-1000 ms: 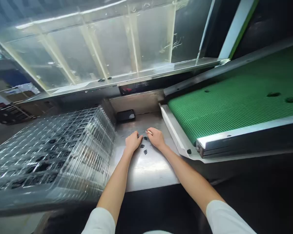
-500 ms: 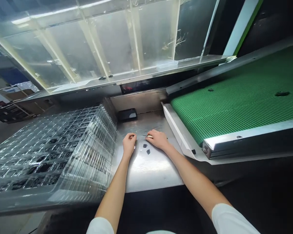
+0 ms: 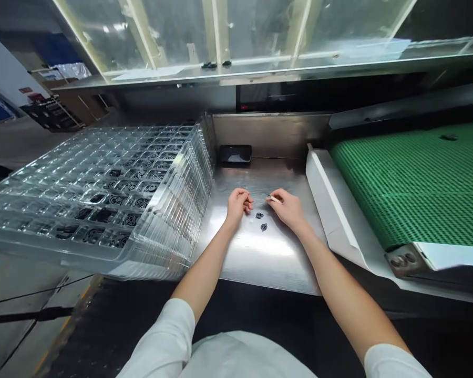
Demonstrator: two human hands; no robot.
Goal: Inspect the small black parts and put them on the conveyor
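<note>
My left hand [image 3: 238,207] is closed over the metal work surface [image 3: 268,268], thumb and fingers drawn together. What it pinches, if anything, is too small to make out. Across a narrow gap, my right hand [image 3: 289,207] grips a slim, pale-handled tool [image 3: 275,199], which points toward the left hand; its tip is hard to see. Between the hands and slightly nearer to me lie two small black openwork parts, one [image 3: 259,215] just beside the left fingers and the other [image 3: 264,227] a little closer to me.
To the left stands a tall stack of clear plastic trays [image 3: 169,210], with black parts in the top one. A dark phone-like slab [image 3: 235,154] lies at the back. On the right, a white guard [image 3: 331,205] borders a green conveyor belt [image 3: 413,184] carrying a black part [image 3: 449,137].
The camera view has swung, so the whole scene sits differently in the picture. Both hands stay by the two black parts, and the right hand still grips the pale-handled tool.
</note>
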